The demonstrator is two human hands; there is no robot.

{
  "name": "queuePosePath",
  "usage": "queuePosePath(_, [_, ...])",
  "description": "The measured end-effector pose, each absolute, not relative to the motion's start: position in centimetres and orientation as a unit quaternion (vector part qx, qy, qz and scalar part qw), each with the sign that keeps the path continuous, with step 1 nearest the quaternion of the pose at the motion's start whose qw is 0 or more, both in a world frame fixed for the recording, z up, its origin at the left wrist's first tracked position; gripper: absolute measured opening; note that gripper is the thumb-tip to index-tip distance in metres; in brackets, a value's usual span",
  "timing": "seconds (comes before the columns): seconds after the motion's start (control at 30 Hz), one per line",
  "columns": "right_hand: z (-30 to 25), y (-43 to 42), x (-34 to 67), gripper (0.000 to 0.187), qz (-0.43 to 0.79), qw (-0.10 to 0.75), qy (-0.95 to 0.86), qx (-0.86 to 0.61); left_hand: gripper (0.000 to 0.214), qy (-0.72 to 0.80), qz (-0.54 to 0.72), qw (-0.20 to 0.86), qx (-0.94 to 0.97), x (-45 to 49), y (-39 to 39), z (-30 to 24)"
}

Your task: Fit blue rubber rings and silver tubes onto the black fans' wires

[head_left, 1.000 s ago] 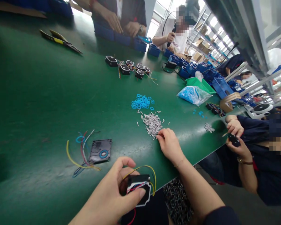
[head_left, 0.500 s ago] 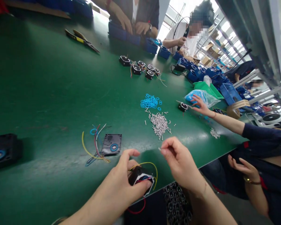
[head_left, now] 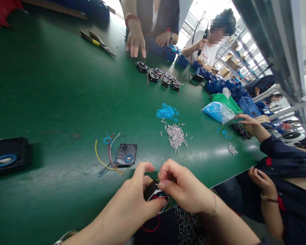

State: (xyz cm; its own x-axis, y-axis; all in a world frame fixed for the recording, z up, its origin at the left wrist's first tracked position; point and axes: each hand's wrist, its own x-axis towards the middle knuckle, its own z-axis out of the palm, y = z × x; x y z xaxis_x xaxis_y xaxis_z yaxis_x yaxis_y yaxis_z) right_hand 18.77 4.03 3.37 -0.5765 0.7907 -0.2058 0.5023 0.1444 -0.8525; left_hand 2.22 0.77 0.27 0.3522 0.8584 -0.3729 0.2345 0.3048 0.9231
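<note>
My left hand [head_left: 134,200] is closed round a small black fan part [head_left: 153,192] with coloured wires, held at the near edge of the green table [head_left: 53,95]. My right hand [head_left: 182,185] is pinched shut right against the top of that part; the small thing in its fingertips is hidden. Just beyond lie a pile of small metal pins [head_left: 175,136] and a heap of blue rubber rings [head_left: 165,111]. A second black fan plate [head_left: 126,154] with a blue ring and loose wires rests left of the pins.
A black housing [head_left: 7,156] sits at the left edge. Several small black fans [head_left: 159,77] stand mid-table, pliers [head_left: 97,41] farther back. A bag of blue rings [head_left: 218,111], green and blue bins line the right. Other people's hands [head_left: 135,42] work at the far side and on my right.
My right hand left the pin pile with something pinched and came back to the part in my left hand. The neighbour's arm reached over the table, then drew back toward the bag.
</note>
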Motion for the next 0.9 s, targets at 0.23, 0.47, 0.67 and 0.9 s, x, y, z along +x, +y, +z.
queuePosePath(0.23, [4.2, 3.2, 18.4, 0.009, 0.422, 0.141, -0.767, -0.463, 0.047, 0.531, 0.247, 0.604, 0.541, 2.4, 0.7, -0.1])
queuePosePath(0.47, [2.7, 3.9, 18.5, 0.016, 0.550, 0.168, -0.677, -0.459, 0.047, 0.517, 0.251, 0.614, 0.542, 2.3, 0.7, 0.4])
queuePosePath(0.67, [2.6, 3.6, 18.9, 0.013, 0.536, 0.207, -0.658, -0.486, 0.049, 0.485, 0.327, 0.677, 0.447, 2.6, 0.7, 0.1])
queuePosePath(0.9, [0.9, 1.0, 18.1, 0.034, 0.142, 0.308, -0.879, -0.334, 0.061, 0.463, 0.435, 0.708, 0.309, 2.8, 1.3, -0.2])
